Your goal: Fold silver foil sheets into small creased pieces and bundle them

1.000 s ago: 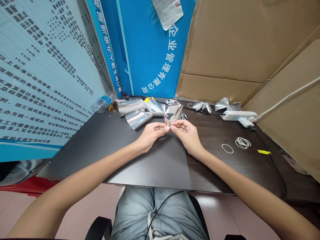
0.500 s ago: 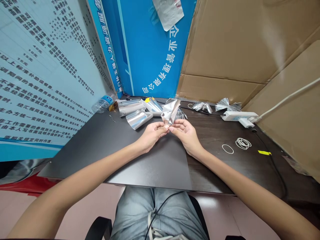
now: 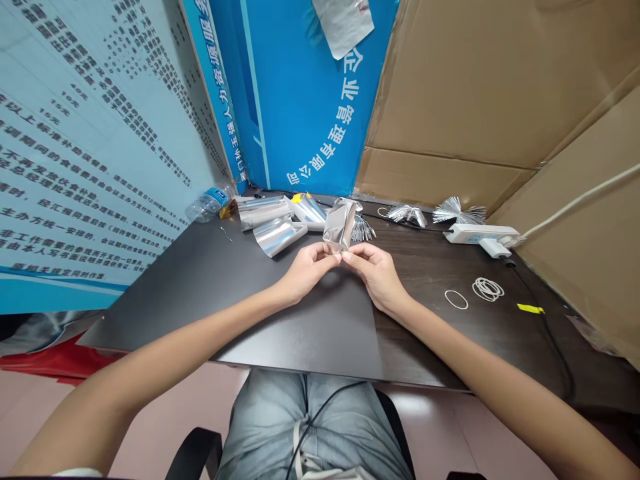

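A shiny silver foil sheet (image 3: 339, 223) stands up from my fingertips over the dark table. My left hand (image 3: 306, 272) pinches its lower edge from the left. From the right, my right hand (image 3: 375, 272) pinches the same lower edge, thumbs almost touching. The foil looks creased and partly folded near the fingers. Just behind it lies a fringed silver foil piece (image 3: 363, 229). Curled silver foil sheets (image 3: 280, 235) rest to the left of the hands.
A clear plastic bottle (image 3: 207, 204) lies at the back left. Fringed foil bundles (image 3: 457, 211) sit by a white power strip (image 3: 483, 235). White rubber bands (image 3: 487, 289) and a yellow strip (image 3: 530, 309) lie on the right. Blue and cardboard panels (image 3: 450, 127) border the table.
The foil between my hands has turned slightly and now shows a flatter, broader face. Both hands keep their pinch at its lower edge; the view has shifted a little.
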`<action>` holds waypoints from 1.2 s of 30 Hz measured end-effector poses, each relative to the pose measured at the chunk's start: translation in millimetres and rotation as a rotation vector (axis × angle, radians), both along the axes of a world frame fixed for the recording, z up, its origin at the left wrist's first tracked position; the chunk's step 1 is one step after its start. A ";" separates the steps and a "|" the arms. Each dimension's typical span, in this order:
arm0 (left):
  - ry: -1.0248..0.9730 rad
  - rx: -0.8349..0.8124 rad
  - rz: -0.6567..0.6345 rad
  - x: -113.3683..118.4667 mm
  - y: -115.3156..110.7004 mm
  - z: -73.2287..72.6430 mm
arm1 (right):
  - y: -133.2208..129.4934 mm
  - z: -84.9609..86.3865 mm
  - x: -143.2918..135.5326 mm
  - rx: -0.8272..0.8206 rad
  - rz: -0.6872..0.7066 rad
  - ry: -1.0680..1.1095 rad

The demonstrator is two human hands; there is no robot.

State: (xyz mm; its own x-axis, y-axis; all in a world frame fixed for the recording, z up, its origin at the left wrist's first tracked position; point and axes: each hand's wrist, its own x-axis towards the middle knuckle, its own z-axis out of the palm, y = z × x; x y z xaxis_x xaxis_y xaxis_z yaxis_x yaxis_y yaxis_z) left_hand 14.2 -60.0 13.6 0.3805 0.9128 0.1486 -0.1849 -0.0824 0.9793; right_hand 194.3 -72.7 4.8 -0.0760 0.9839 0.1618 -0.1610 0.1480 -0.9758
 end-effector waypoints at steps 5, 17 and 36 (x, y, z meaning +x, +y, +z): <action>-0.014 0.009 -0.018 -12.4 13.6 10.4 | 2.5 2.6 7.1 -0.040 0.044 -0.078; -0.003 0.055 0.121 -14.2 14.9 13.5 | -0.5 9.5 16.0 -0.018 0.325 -0.204; 0.078 0.050 -0.041 -6.0 -0.2 6.7 | -4.6 12.1 5.8 0.043 -0.017 -0.110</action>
